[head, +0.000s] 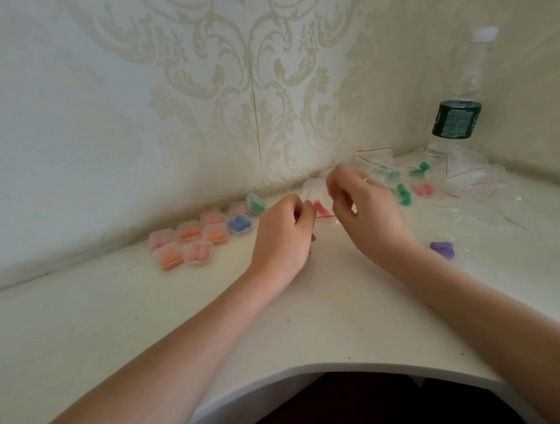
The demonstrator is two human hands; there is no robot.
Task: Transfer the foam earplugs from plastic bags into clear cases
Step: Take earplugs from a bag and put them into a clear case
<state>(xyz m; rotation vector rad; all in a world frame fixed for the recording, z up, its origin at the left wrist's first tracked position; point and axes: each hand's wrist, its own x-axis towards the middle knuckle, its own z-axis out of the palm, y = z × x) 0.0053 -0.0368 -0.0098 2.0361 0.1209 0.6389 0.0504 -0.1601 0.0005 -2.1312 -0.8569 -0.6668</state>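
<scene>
A small clear plastic bag [324, 213] with a red seal strip and red foam earplugs inside sits between my two hands above the white table. My left hand [285, 236] pinches its left edge with curled fingers. My right hand [363, 210] pinches the bag's right side near the top; the fingertips are blurred. Several closed clear cases [195, 238] filled with pink, orange, blue and green earplugs lie in a cluster to the left by the wall. More bags with green and red earplugs [401, 188] lie behind my right hand.
A clear water bottle [456, 115] with a dark green label stands in the back right corner. Empty plastic bags [480, 193] are strewn on the right. A pair of purple earplugs [442, 249] lies right of my right wrist. The table's curved front edge [314, 368] is close.
</scene>
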